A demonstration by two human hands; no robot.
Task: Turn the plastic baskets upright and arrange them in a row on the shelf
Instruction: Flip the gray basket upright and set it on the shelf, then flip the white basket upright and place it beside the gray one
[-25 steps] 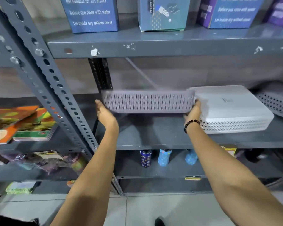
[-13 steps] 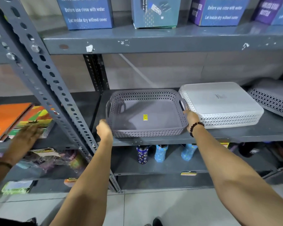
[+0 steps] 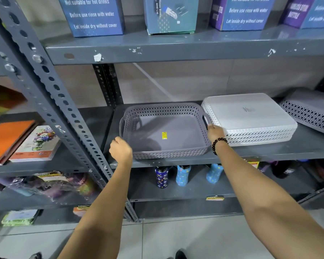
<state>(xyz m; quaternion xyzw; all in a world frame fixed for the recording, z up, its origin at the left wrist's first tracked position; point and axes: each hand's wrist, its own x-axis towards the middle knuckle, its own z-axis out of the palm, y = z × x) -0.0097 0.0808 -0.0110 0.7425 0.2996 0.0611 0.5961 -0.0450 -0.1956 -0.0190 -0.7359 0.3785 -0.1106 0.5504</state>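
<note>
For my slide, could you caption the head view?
Both hands, left and right, beside an upright grey basket; white basket upside down.

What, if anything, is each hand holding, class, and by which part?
The right hand touches the upright grey basket at its right rim by the handle. The left hand sits at its front left corner; whether either truly grips cannot be told.
</note>
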